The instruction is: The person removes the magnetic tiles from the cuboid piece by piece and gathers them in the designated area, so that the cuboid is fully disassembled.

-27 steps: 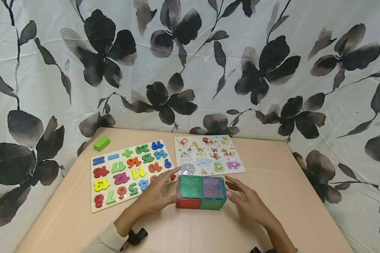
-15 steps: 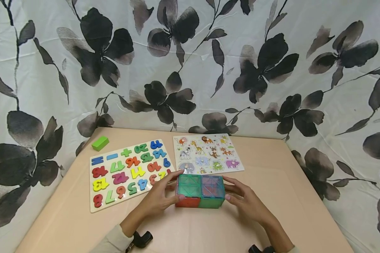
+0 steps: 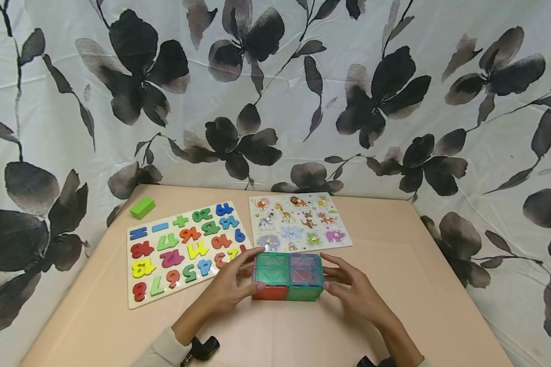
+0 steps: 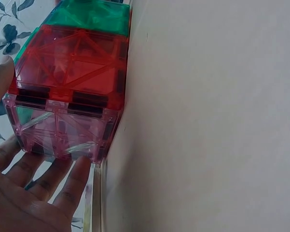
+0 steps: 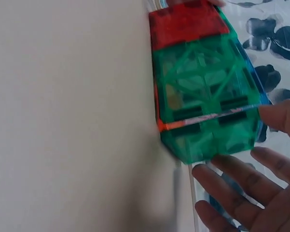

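A box built of translucent magnetic tiles [image 3: 272,269] sits on the table. Its top shows green and bluish-purple squares, its front red and green ones. At its left end my left hand [image 3: 227,283] holds it, thumb at the front corner and index finger at the back. The left wrist view shows those fingertips [image 4: 79,166] against the pink end tile [image 4: 62,128]. My right hand [image 3: 355,288] holds the opposite end in the same way. In the right wrist view its thumb [image 5: 280,115] meets the edge of the green end, with the other fingers spread close below.
Left of the box lies a number puzzle board [image 3: 135,295] with coloured digits. Behind the box is an animal puzzle board [image 3: 344,242]. A green block [image 3: 142,208] rests at the table's far left corner. A floral cloth [image 3: 280,92] hangs behind the table [image 3: 418,285].
My left hand has closed in on the box, its thumb and index finger now at the corners. The right thumb has come against the front corner. The whole head view has shifted slightly.
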The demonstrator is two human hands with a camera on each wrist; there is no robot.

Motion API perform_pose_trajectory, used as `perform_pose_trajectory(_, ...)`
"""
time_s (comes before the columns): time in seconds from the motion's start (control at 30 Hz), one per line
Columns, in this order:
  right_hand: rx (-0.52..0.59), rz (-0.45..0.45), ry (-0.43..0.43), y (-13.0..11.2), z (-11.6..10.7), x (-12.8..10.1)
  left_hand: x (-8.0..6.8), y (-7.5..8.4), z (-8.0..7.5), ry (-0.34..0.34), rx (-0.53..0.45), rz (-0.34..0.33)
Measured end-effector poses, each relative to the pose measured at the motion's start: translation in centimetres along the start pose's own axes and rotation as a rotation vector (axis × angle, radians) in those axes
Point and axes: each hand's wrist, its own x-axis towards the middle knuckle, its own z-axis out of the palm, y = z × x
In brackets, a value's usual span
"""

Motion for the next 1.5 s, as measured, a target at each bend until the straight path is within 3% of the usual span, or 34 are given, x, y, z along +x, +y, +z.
perform_pose_trajectory(0.33, -0.05, 0.023, 0.097, -1.2, 0.7, 0.3, 0.0, 0.0, -0.2, 0.001, 0.001, -0.002)
perform_pose_trajectory(0.63, -0.118, 0.026, 0.149, -1.0, -0.2, -0.4, 0.0, -0.2, -0.2, -0.001, -0.002, 0.001)
perform_pose_trajectory(0.77, -0.133, 0.056, 0.151, -0.7, -0.7, -0.7, 0.0, -0.1, -0.2, 0.007, -0.008, -0.02)
perform_pose_trajectory(0.97, -0.061, 0.116, 0.126, 0.1, -1.6, -0.9, 0.0, -0.2, -0.2, 0.003, -0.009, -0.014)
perform_pose_trajectory(1.2, 0.021, 0.088, 0.083, 0.7, -3.8, -0.8, 0.1, -0.1, -0.1, 0.003, -0.011, -0.026)
perform_pose_trajectory(1.5, 0.033, 0.047, 0.198, 2.5, -8.6, 0.9, 0.1, -0.2, -0.2, 0.005, 0.003, -0.021)
